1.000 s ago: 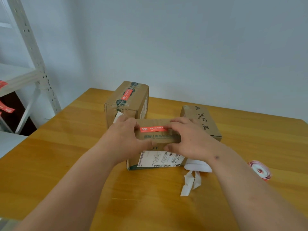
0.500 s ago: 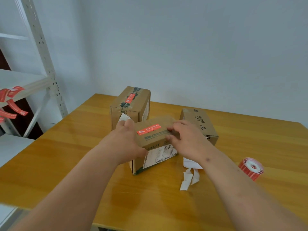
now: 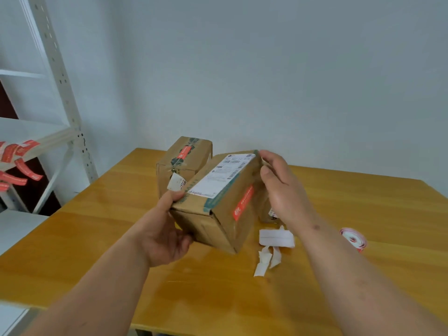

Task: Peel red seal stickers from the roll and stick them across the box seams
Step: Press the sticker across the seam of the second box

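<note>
Cardboard box (image 3: 218, 202), tilted above the wooden worktop (image 3: 97, 238), shows a white shipping label on top and a red seal sticker (image 3: 243, 203) across its side. Left hand (image 3: 164, 236) grips the near lower corner, thumb on top. Right hand (image 3: 281, 187) holds the far upper edge, fingers (image 3: 266, 157) curled. Sticker roll (image 3: 354, 238) lies well right of them; white backing strips (image 3: 271, 248) lie below the right hand. Another sealed box (image 3: 181, 163) stands beyond the left fingers.

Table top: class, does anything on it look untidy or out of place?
Yes. White backing strips lie crumpled and loose on the table, beside the box that the left hand and right hand hold tilted. They look like litter from peeling.
</note>
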The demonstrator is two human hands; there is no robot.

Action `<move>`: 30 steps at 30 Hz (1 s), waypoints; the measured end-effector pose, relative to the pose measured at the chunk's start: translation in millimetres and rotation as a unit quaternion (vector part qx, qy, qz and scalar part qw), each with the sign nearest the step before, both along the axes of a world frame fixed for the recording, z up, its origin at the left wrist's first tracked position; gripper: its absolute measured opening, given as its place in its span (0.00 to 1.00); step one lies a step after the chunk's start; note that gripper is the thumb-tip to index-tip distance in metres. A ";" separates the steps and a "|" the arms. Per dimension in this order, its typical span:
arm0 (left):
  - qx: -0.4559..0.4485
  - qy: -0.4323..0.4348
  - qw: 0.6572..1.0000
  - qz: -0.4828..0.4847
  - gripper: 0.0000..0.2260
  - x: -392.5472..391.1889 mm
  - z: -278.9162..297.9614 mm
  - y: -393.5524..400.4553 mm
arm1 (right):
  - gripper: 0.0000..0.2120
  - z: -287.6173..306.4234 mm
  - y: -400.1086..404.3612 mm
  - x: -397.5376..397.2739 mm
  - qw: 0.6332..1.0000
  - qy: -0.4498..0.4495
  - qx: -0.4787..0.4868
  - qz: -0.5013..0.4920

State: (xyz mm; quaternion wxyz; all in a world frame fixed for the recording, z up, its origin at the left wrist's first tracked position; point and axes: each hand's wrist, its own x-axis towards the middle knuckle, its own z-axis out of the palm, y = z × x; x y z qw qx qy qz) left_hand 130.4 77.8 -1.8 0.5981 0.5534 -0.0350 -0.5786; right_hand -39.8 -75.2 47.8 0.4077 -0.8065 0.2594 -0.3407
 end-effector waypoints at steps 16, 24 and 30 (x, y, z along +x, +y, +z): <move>0.019 -0.528 0.846 0.075 0.41 -40.9 19.8 -42.3 | 0.30 -17.2 -0.5 4.6 0.976 0.193 0.018 0.102; 0.030 -0.627 0.778 0.018 0.14 -38.3 -8.6 -66.6 | 0.21 -32.0 -11.3 23.8 0.969 0.223 -0.014 0.105; 0.026 -0.575 0.816 -0.062 0.27 -23.6 -9.3 -92.5 | 0.30 -38.3 -37.2 52.1 0.973 0.206 0.053 0.087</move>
